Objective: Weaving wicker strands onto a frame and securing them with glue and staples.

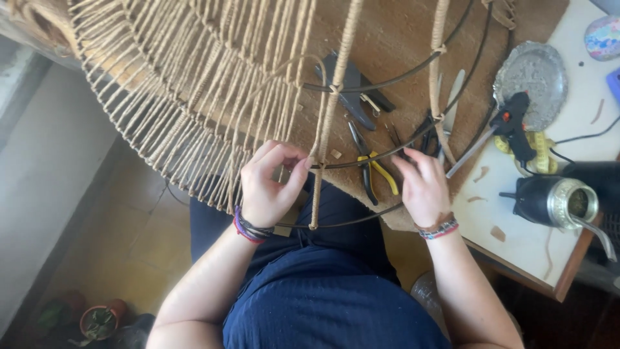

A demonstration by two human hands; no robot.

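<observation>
Head view: my left hand point(266, 187) pinches cord point(316, 194) at wire ring point(361, 158).
Right hand point(423, 187): spread, steadying ring.
Risk: wrap slackens if pinch slips.

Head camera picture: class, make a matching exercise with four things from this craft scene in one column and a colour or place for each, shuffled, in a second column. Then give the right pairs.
Things:
1. pliers
2. glue gun
3. left hand
4. plant pot

Descriptions:
A. on the floor, lower left corner
B. yellow handles, on the brown mat
C. black, beside the silver tray
D. pinching cord at a wrapped rib of the wire frame

Pairs: 1-B, 2-C, 3-D, 4-A
</observation>
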